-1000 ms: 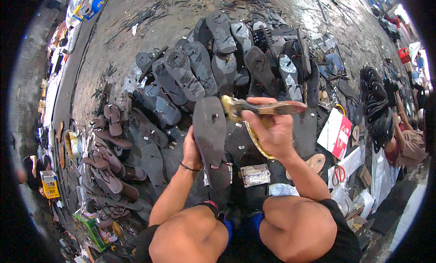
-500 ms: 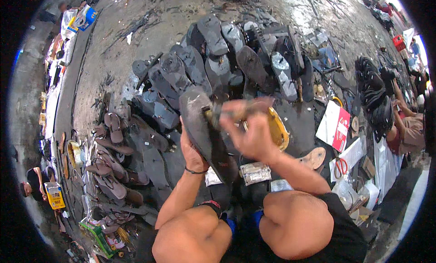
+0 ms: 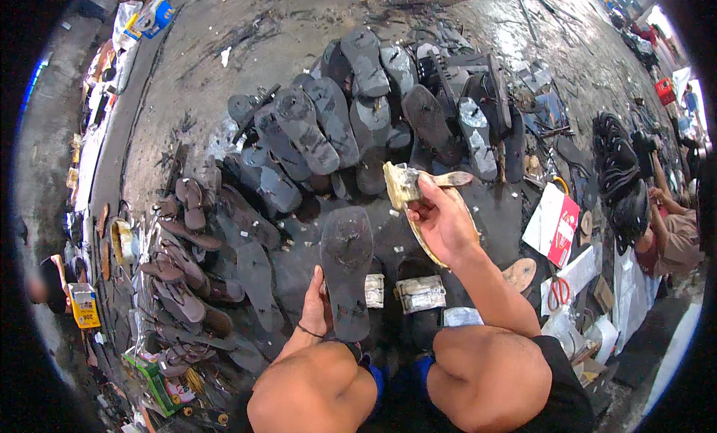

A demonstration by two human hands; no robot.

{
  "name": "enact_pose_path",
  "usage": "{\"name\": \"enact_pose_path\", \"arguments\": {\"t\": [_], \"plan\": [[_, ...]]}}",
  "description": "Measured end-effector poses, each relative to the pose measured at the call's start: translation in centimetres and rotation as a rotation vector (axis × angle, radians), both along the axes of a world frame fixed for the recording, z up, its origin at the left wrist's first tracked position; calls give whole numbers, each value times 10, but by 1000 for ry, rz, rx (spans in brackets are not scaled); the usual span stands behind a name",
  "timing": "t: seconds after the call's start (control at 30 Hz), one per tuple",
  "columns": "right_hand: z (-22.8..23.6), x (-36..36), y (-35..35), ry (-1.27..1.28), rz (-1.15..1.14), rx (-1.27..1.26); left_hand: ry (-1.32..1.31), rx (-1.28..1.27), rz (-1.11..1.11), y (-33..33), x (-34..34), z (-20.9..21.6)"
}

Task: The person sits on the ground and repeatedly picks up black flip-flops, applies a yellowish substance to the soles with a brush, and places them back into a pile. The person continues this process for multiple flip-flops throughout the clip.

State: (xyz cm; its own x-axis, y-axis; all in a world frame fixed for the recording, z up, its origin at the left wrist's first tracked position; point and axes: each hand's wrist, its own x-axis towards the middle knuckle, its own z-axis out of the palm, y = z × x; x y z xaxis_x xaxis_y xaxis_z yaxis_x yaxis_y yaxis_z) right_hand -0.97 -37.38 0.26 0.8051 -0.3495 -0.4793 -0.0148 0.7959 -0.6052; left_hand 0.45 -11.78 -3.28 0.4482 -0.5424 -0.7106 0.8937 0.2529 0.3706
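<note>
My left hand grips the left edge of a dark sandal sole, which stands up in front of my knees with its broad face showing. In my right hand is a brush with a thick, cream-crusted head and a wooden handle tip poking out to the right. The brush is held apart from the sole, up and to its right. Behind that hand, a yellow-rimmed container is mostly hidden. Two whitish wrapped blocks lie beyond my knees.
A heap of dark soles spreads ahead. Brown sandals are piled at left. Red-handled scissors, a red-and-white card and a tan sole lie at right. Another person sits at far right beside stacked black soles.
The sole has come down and nearer my knees in my left hand. My right hand has drawn the brush away from it, up and to the right.
</note>
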Motion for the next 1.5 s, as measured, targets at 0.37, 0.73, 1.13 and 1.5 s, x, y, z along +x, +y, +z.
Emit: {"name": "enact_pose_path", "arguments": {"t": [0.37,0.73,1.13,1.5], "plan": [[-19,13,39,-37,182,-1431,-249,-165,345,-67,77,27],[5,19,42,-231,211,-899,-287,-102,247,-82,77,22],[12,7,78,-225,442,-968,-161,-210,475,-42,91,-17],[-48,-44,-17,243,197,-1249,-1117,1350,378,156,95,-87]]}}
